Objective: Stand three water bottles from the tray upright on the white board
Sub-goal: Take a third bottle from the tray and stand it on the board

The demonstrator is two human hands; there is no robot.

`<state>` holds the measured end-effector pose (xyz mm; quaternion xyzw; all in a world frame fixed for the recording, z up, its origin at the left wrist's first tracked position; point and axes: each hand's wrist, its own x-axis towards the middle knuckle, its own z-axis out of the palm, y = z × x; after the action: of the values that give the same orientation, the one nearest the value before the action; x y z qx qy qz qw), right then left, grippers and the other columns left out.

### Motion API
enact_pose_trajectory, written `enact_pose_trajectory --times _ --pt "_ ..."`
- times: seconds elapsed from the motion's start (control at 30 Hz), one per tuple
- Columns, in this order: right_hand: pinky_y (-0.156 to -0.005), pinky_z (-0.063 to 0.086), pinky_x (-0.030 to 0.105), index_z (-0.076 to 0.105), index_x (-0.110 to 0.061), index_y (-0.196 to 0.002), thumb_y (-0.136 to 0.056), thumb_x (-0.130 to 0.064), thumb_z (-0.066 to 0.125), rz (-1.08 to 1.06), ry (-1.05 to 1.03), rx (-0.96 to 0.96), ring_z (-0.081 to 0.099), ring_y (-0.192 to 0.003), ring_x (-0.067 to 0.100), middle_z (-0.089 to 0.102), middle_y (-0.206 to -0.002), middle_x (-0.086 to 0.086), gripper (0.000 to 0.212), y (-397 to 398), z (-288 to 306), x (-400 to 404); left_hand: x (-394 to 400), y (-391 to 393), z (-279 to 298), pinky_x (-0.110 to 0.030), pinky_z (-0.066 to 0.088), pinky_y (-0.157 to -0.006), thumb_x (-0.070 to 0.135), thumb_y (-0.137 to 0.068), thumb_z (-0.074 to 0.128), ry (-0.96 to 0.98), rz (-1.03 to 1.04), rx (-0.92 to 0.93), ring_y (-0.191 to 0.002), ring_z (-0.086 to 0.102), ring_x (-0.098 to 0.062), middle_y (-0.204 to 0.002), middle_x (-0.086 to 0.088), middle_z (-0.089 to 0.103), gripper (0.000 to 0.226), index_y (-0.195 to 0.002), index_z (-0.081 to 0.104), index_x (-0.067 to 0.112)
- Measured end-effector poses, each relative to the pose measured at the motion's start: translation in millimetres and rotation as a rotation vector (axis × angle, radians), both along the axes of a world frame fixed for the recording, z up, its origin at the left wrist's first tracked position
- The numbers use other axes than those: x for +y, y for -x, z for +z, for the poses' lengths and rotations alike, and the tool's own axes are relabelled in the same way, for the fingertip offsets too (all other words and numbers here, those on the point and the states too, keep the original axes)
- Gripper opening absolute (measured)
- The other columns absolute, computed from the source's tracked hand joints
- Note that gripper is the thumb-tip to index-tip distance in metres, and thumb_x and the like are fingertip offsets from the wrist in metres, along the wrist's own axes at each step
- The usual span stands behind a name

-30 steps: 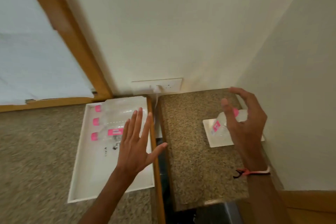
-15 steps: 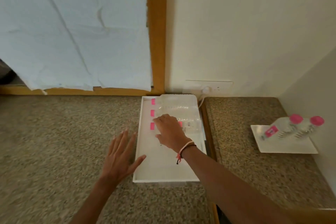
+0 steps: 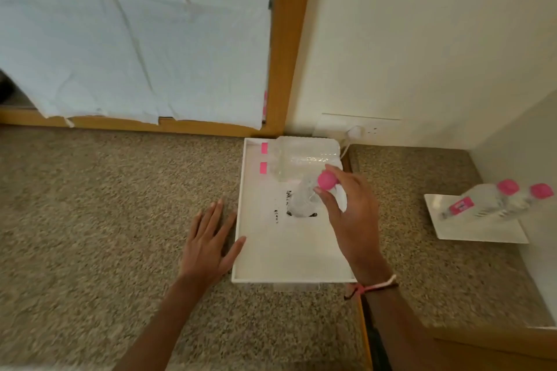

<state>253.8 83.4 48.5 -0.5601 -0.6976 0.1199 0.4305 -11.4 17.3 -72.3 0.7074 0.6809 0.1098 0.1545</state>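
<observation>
The bench (image 3: 105, 220) is rough, speckled stone, matt. On it the white tray (image 3: 244, 220) looks smooth, faintly glossy plastic. The bottles (image 3: 301, 159) lying in the tray are clear, shiny plastic (caps pink). Behind the tray, a wooden frame (image 3: 286, 39) edges creased cloth (image 3: 120, 24).

Two bare forearms enter from the bottom edge of the frame, with no sleeves visible on either. The left hand (image 3: 211, 245), at lower centre, wears no ring, watch or band. The right hand (image 3: 349, 214), right of centre, has a thin cord bracelet (image 3: 372, 286) around its wrist: pink, pale cream and dark strands twisted together, with a short frayed dark-and-pink tail hanging off toward the left. Fingernails are short and unpainted.
</observation>
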Motion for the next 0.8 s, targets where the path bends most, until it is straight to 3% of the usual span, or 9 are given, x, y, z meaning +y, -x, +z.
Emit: enact_pose_trajectory --times 0.13,0.2,0.33,0.6,0.7,0.8 --pt "-0.090 0.056 0.041 0.067 -0.014 -0.127 -0.090 -0.017 0.075 0.028 0.121 0.144 0.062 -0.102 0.015 0.061 -0.109 -0.002 0.038 -12 3 -7 0 1 -2 -0.058 0.024 -0.123 0.070 -0.095 0.016 -0.004 -0.009 -0.001 -0.153 0.023 -0.028 -0.164 -0.011 0.026 0.078 -0.150 0.039 0.020" --pt "-0.087 0.057 0.049 0.067 -0.015 -0.128 -0.090 -0.017 0.074 0.052 0.118 0.188 0.065 -0.102 0.023 0.062 -0.109 0.000 0.039 -22 8 -5 2 -1 0 -0.055 0.020 -0.124 0.077 -0.091 0.015 -0.003 0.016 -0.002 -0.153 0.022 -0.028 -0.165 -0.009 0.024 0.085 -0.153 0.035 0.022" --pt "-0.086 0.058 0.051 0.063 -0.015 -0.132 -0.090 -0.018 0.073 0.063 0.032 0.268 0.067 -0.101 0.028 0.064 -0.109 0.008 0.043 -57 32 -2 13 -26 20 -0.056 0.015 -0.124 0.084 -0.084 0.015 -0.043 0.119 0.011 -0.154 0.016 -0.031 -0.167 -0.014 0.019 0.097 -0.156 0.022 0.020" --pt "-0.088 0.059 0.038 0.063 -0.008 -0.131 -0.091 -0.012 0.073 -0.077 -0.211 0.208 0.068 -0.100 0.028 0.061 -0.111 0.010 0.042 -189 110 22 74 -197 75 -0.052 0.017 -0.126 0.076 -0.090 0.030 -0.277 -0.033 -0.085 -0.157 0.005 -0.025 -0.169 -0.010 0.008 0.088 -0.158 0.014 0.023" --pt "-0.090 0.059 0.030 0.065 -0.012 -0.130 -0.094 -0.021 0.072 -0.193 -0.320 0.197 0.067 -0.099 0.018 0.057 -0.110 0.006 0.038 -250 129 34 95 -262 79 -0.053 0.017 -0.126 0.076 -0.091 0.027 -0.276 -0.091 -0.100 -0.157 0.005 -0.025 -0.169 -0.012 0.009 0.088 -0.158 0.016 0.020" --pt "-0.089 0.060 0.034 0.065 -0.018 -0.131 -0.096 -0.026 0.071 -0.316 -0.400 0.157 0.062 -0.102 0.001 0.060 -0.110 0.018 0.037 -316 134 48 114 -320 71 -0.049 0.012 -0.128 0.079 -0.088 0.025 -0.223 -0.128 -0.089 -0.157 0.001 -0.023 -0.169 -0.010 0.004 0.091 -0.158 0.012 0.022"
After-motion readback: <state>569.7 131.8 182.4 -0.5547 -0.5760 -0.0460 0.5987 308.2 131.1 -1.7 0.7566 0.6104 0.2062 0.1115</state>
